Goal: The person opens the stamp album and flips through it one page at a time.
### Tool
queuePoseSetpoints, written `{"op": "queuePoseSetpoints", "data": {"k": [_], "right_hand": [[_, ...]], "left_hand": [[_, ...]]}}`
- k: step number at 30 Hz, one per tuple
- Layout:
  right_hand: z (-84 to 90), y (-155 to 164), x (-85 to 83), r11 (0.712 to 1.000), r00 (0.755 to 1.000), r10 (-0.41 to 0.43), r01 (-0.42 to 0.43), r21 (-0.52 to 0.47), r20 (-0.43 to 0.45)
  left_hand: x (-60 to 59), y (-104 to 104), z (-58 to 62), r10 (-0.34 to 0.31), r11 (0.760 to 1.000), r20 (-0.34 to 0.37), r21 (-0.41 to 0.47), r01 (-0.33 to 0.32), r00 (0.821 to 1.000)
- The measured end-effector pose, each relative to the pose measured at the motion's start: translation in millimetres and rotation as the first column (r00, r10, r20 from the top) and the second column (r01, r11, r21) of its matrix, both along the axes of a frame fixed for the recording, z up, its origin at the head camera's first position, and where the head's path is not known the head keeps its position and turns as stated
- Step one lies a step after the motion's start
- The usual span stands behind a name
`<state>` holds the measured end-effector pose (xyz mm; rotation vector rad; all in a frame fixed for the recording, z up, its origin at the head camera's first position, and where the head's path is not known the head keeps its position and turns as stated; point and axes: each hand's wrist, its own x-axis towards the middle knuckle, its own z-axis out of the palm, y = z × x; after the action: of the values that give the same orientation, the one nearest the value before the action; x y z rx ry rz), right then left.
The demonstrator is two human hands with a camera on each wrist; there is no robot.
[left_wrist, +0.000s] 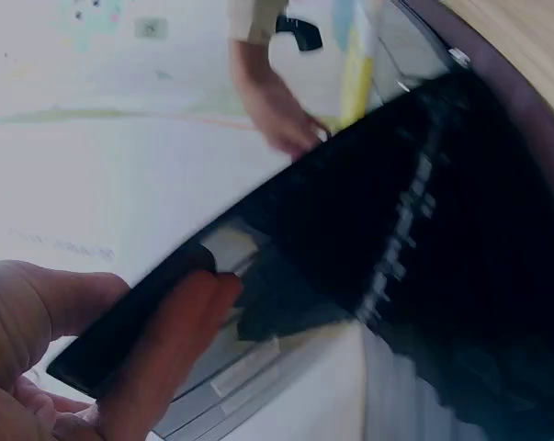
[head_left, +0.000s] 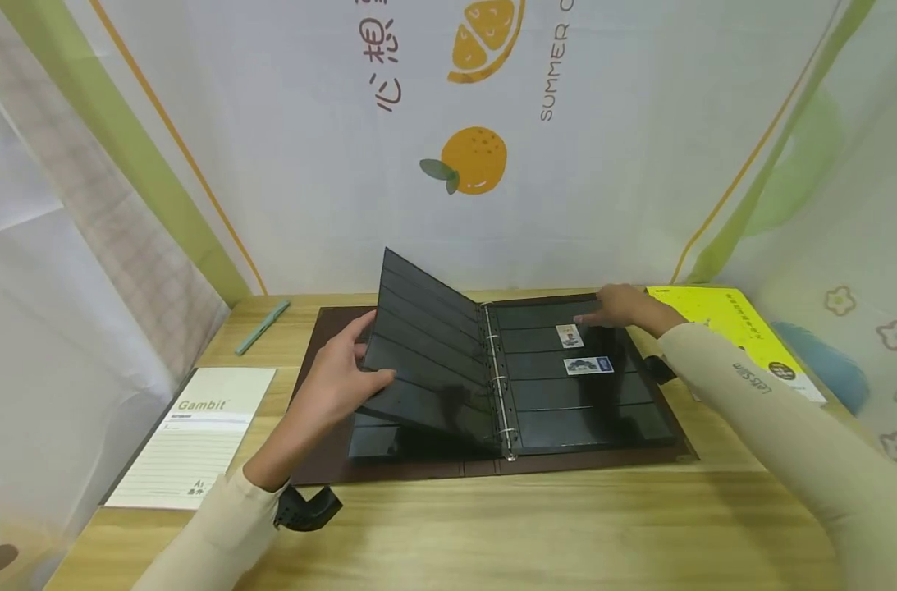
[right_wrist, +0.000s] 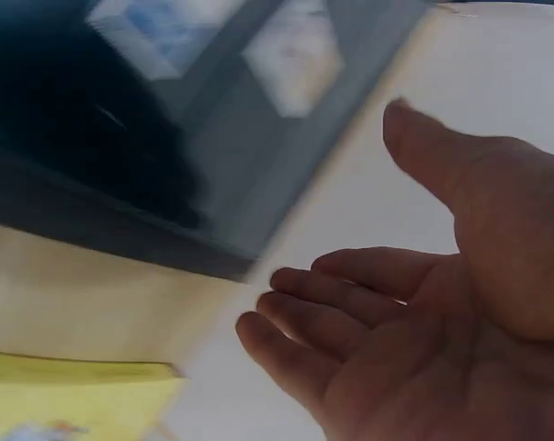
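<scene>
A stamp album (head_left: 485,468) with black strip-pocket pages and a metal ring spine lies spread on the table. My left hand (head_left: 337,369) pinches the outer edge of a black page (head_left: 426,353), which stands tilted up over the left side. In the left wrist view the thumb and fingers (left_wrist: 175,349) clasp that page's edge from both sides. On the right page (head_left: 551,423) sit two stamps, a small upright stamp (head_left: 569,336) and a wider blue-and-white stamp (head_left: 588,366). My right hand (head_left: 621,308) is at that page's upper right corner, its palm empty and fingers extended in the right wrist view.
A Gambit writing pad (head_left: 197,435) lies at the left, with a green pen (head_left: 263,327) behind it. A yellow book (head_left: 736,328) is at the back right, partly behind the right forearm. A printed curtain (head_left: 603,164) hangs along the table's back edge.
</scene>
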<state>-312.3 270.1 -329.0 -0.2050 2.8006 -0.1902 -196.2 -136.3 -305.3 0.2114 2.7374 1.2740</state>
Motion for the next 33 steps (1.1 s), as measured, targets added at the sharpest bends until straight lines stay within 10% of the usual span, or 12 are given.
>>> {"op": "queuePoseSetpoints", "data": {"k": [7,23,33], "right_hand": [[-33.9,10,5.6,0.998,0.996,-0.070,0.070,-0.001,0.064],[-53.6,12,14.2,0.984,0.994,-0.107,0.111,-0.140,0.036],[-63.5,14,16.6,0.962,0.989,-0.146,0.135,-0.235,-0.031]], "left_hand": [[-4.6,-20,-25.2,0.036,0.994,0.040,-0.106,-0.031,0.999],[-14.1,-37,-65.8,-0.007,0.958,0.162,-0.283,0.053,0.987],[-10.2,-32,-74.0,-0.055,0.839,0.050,-0.540,0.073,0.997]]}}
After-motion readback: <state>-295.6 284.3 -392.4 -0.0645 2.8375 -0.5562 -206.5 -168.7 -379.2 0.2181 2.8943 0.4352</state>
